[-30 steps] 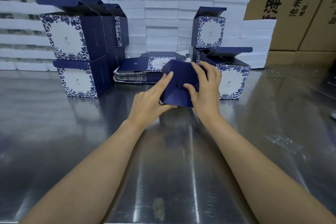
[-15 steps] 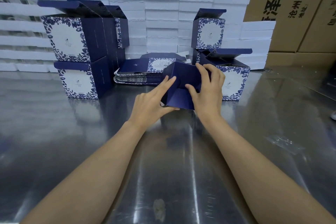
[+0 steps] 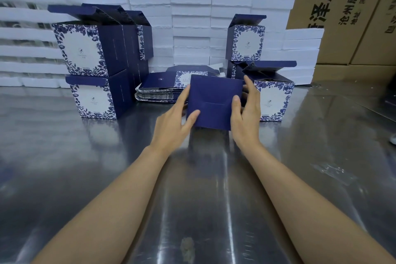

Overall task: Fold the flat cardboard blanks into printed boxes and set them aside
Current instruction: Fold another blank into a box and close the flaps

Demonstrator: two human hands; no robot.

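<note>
Between my hands is a navy blue box (image 3: 214,100), held just above the steel table (image 3: 203,188) with its folded-shut bottom turned toward me. My left hand (image 3: 171,122) pinches the box's left edge, thumb on the bottom face and fingers along the side. My right hand (image 3: 246,118) grips the right edge, with the thumb on the face and the fingers behind. A stack of flat printed blanks (image 3: 158,90) lies just behind the box to the left.
Folded floral boxes stand stacked at the left (image 3: 85,49) and at the right (image 3: 274,98), lids up. White foam trays (image 3: 192,17) are piled along the back, with brown cartons (image 3: 342,6) behind them. A clear plastic scrap (image 3: 330,169) lies on the table at right.
The box has been turned so its closed bottom faces me squarely. My right fingers moved from the top of the flaps to the right side, and my left thumb came onto the face.
</note>
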